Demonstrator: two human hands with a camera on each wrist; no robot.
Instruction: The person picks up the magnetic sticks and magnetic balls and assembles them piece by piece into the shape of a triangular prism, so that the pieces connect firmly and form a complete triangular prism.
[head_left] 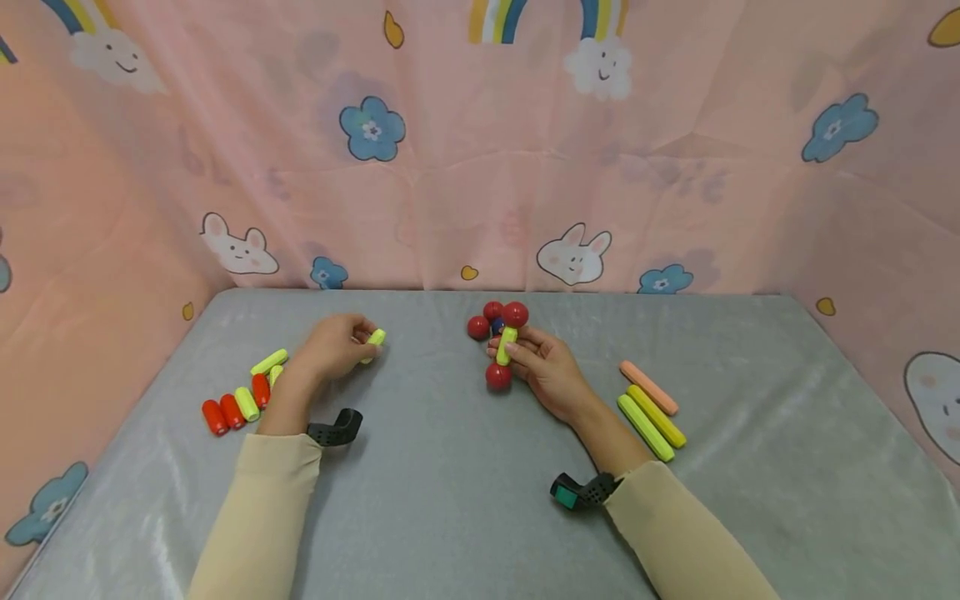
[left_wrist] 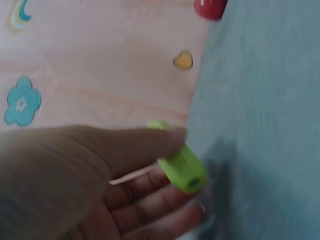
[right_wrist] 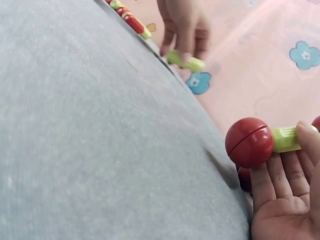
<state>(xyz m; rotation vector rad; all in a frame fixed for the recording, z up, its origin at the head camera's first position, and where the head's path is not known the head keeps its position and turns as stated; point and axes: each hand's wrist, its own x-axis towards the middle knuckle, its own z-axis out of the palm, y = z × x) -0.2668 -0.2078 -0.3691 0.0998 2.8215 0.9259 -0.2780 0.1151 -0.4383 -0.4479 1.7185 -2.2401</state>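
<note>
We are watching the left grip (head_left: 333,346) pinching a short green rod (head_left: 373,343) between thumb and fingers, left of centre, toward the far edge of the counter (head_left: 435,500). The right grip (head_left: 553,375), palm upward, is pinching a ball-and-rod piece (head_left: 507,343) by its green middle, near the far edge's midpoint; a glossy red ball is sitting at each end.

Handling: we are judging the rods light, stiff, probably plastic, and hardly fragile; their ribbed middles are offering the best hold. The balls are looking slick and likely to roll, so we are favouring the rod over them.

Containers: we are spotting none. Red and green short rods (head_left: 232,411) are lying loose toward the left edge, long rods (head_left: 658,415) toward the right. Behind the right grip, more red balls (head_left: 477,327) are clustering about a blue ball (head_left: 497,326); whether joined, we are unable to tell.
</note>
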